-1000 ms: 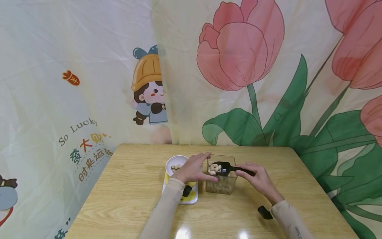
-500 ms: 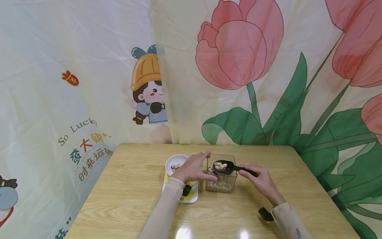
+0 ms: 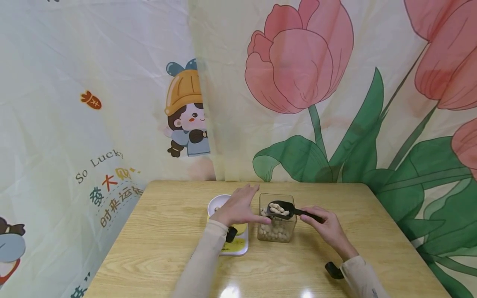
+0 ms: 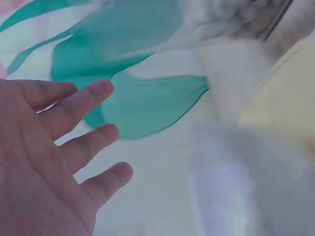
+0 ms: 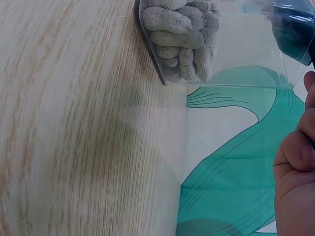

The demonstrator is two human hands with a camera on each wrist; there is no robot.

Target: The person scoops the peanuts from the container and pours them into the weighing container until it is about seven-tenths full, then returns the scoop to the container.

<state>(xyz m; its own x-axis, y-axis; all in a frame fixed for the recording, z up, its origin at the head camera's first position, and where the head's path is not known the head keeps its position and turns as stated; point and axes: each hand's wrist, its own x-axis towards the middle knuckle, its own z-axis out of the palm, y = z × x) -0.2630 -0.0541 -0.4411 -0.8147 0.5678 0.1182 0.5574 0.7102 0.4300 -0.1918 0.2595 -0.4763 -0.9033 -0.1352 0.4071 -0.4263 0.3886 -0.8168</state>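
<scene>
My right hand point(image 3: 329, 229) grips the handle of a black scoop point(image 3: 292, 210). Peanuts point(image 3: 277, 209) lie in the scoop, held over a clear, square-mouthed plastic container point(image 3: 294, 225). More peanuts point(image 5: 182, 39) fill the bottom of that container, as the right wrist view shows. My left hand point(image 3: 238, 209) is at the container's left side, fingers spread and holding nothing; its fingertips are off the rim, and whether the thumb touches the wall I cannot tell. Behind and below this hand, partly covered, a white bowl point(image 3: 215, 203) sits on a white and yellow scale point(image 3: 234, 247).
A wooden table point(image 3: 164, 231) carries everything. At its back edge hangs a printed cloth point(image 3: 231, 124) with tulips and a cartoon figure. A black wrist device point(image 3: 333, 270) shows by the right sleeve, another point(image 3: 231, 234) by the left.
The scoop has risen out of the peanuts in the container, tilting level with a load of them. My left hand's fingers have come off the container's rim, shifting slightly left.
</scene>
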